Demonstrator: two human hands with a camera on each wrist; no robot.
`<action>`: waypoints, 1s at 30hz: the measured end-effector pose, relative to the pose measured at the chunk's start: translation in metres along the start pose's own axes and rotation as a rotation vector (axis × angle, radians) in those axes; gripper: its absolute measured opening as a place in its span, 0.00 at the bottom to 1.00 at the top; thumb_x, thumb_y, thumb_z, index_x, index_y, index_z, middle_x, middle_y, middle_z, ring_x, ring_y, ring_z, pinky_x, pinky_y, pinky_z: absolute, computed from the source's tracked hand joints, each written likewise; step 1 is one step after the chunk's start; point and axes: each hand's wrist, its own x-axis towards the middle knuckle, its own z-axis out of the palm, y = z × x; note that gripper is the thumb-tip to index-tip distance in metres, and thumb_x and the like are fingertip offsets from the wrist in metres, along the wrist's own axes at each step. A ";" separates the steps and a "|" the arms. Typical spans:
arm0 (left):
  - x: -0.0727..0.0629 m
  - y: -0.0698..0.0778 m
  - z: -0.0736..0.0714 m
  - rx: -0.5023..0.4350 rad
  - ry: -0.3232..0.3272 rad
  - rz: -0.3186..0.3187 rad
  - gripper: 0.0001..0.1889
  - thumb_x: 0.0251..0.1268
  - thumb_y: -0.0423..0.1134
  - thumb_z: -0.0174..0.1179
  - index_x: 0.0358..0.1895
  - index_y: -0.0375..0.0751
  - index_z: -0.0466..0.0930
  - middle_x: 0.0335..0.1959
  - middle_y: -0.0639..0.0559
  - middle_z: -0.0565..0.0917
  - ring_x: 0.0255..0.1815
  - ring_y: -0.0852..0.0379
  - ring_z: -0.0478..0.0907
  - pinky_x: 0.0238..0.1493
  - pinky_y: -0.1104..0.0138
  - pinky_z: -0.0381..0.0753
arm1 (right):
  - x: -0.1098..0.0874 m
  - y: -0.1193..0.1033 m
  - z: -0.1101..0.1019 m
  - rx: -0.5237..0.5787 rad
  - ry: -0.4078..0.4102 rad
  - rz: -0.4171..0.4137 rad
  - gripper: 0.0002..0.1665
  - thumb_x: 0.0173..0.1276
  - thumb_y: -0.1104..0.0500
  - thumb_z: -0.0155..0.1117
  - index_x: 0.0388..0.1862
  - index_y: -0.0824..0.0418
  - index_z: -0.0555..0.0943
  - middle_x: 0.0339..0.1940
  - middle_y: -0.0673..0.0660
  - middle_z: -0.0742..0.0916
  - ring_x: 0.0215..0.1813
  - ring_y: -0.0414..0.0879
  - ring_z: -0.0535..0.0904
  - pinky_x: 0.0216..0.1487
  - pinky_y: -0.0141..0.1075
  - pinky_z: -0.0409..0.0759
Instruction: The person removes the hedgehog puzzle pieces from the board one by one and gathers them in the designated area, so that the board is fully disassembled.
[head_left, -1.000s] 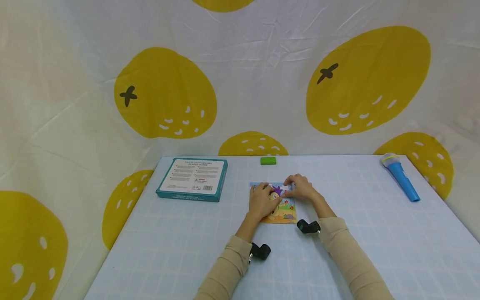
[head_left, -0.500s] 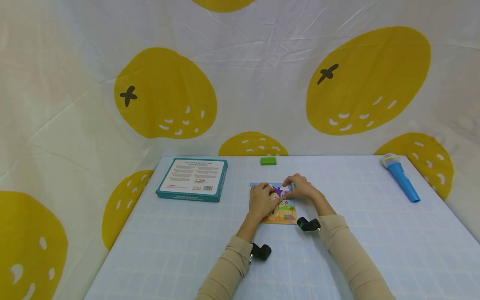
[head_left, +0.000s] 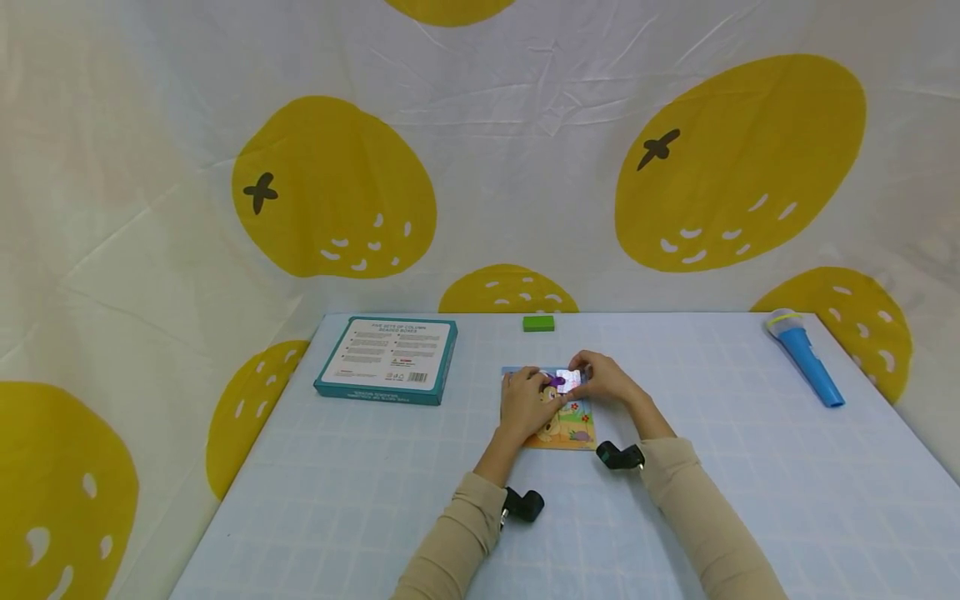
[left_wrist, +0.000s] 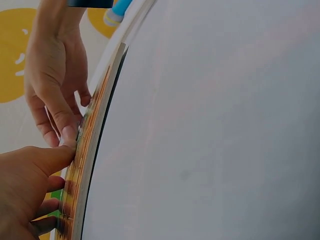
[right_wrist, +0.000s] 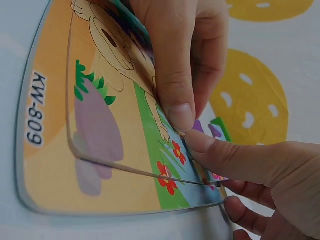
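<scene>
The left hand [head_left: 527, 403], grip loosely spread, rests on the puzzle board [head_left: 568, 430] (marked KW-809); the right hand [head_left: 606, 379] pinches a shiny piece [head_left: 567, 381].

Soft light is filling the head view; a white shine is glowing over the picture board [head_left: 576, 421]; the table [left_wrist: 210, 120] is looking grey and dim in the left wrist view.
</scene>
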 end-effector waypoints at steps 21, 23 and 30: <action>-0.002 -0.002 0.003 -0.024 0.021 0.024 0.23 0.55 0.57 0.64 0.48 0.46 0.82 0.57 0.50 0.77 0.61 0.51 0.70 0.68 0.48 0.57 | -0.031 0.046 -0.024 0.156 0.232 -0.023 0.14 0.63 0.62 0.65 0.41 0.71 0.79 0.35 0.61 0.84 0.35 0.42 0.76 0.39 0.30 0.74; -0.002 -0.003 0.003 -0.026 0.025 0.026 0.23 0.55 0.56 0.64 0.48 0.45 0.82 0.57 0.50 0.77 0.61 0.51 0.70 0.68 0.48 0.57 | -0.040 0.055 -0.034 0.136 0.251 -0.022 0.14 0.63 0.63 0.65 0.41 0.73 0.78 0.34 0.62 0.84 0.34 0.39 0.76 0.37 0.28 0.73; -0.001 -0.003 0.003 -0.025 0.020 0.021 0.23 0.55 0.57 0.64 0.49 0.46 0.82 0.57 0.51 0.77 0.61 0.52 0.70 0.69 0.48 0.56 | -0.076 0.084 -0.076 0.059 0.284 0.057 0.17 0.64 0.60 0.64 0.44 0.73 0.78 0.35 0.63 0.85 0.32 0.35 0.75 0.35 0.27 0.72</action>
